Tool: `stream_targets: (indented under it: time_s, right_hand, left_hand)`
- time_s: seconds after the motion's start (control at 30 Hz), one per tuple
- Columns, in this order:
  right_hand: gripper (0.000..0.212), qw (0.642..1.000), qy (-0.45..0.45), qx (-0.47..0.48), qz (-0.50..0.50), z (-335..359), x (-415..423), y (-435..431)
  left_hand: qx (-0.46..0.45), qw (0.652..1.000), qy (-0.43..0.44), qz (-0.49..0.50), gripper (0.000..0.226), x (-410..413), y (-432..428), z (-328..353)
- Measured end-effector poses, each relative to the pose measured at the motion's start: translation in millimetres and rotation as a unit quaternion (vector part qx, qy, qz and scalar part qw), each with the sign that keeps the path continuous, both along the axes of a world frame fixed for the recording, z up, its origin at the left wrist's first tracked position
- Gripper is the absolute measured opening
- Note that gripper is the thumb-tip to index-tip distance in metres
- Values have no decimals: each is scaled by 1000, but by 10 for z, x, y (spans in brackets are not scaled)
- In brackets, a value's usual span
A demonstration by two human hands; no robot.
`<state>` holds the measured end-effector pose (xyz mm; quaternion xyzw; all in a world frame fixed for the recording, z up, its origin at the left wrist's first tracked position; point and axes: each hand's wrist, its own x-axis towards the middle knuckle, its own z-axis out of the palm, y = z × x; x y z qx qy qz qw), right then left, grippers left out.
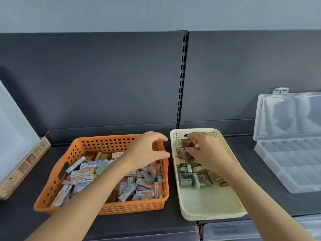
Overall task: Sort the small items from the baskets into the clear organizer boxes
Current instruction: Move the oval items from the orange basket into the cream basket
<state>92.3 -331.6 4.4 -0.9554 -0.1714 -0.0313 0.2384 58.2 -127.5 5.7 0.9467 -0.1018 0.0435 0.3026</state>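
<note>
- The orange basket, heaped with loose erasers, sits just beside the cream one. I reach across it with my left hand, so a careless pull-back could rake pieces over the rim.
- The clear organizer box stands well apart to the right, its lid propped up. I judge the long carry there the likeliest place for a drop, and a knock could swing the lid shut.
- The cream basket has small cases packed at its far end. Lifting one may drag its neighbours.
- The left hand hovers with its fingers and thumb curved apart, holding nothing.
- My right hand pinches a small brownish cube at the cream basket's far end. It is a fingertip hold only, so the cube may slip.
</note>
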Motion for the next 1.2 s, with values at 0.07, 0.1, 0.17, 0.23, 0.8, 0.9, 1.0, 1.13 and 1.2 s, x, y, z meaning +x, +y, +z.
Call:
stream_targets:
  time_s: [0.07,0.1,0.17,0.23,0.8,0.9,1.0,1.13,1.2]
  right_hand:
    - [45,999,2,9,33,39,-71,199]
    - [43,999,2,11,50,49,-108,297]
    - [34,996,1,13,91,64,-180,479]
    - [27,991,0,11,130,49,-235,659]
    - [48,946,90,-84,300,-258,-302,1985]
    - [48,939,87,-89,320,-350,-279,2143]
    - [49,943,80,-87,311,-399,-266,2207]
    - [35,958,84,-62,269,-418,-227,2177]
    - [40,958,90,-55,266,-412,-207,2119]
  left_hand:
    - [0,1000,4,24,44,-115,208,11]
    - [2,999,7,36,44,-179,306,15]
    - [9,998,11,59,45,-308,499,21]
    - [10,997,17,81,43,-440,712,25]
    - [26,985,82,152,59,-1014,1764,-174]
    - [55,984,126,111,80,-999,1753,-158]
    - [94,976,174,88,96,-985,1748,-184]
    - [132,972,178,83,92,-945,1772,-242]
    - [129,974,169,76,83,-915,1783,-260]
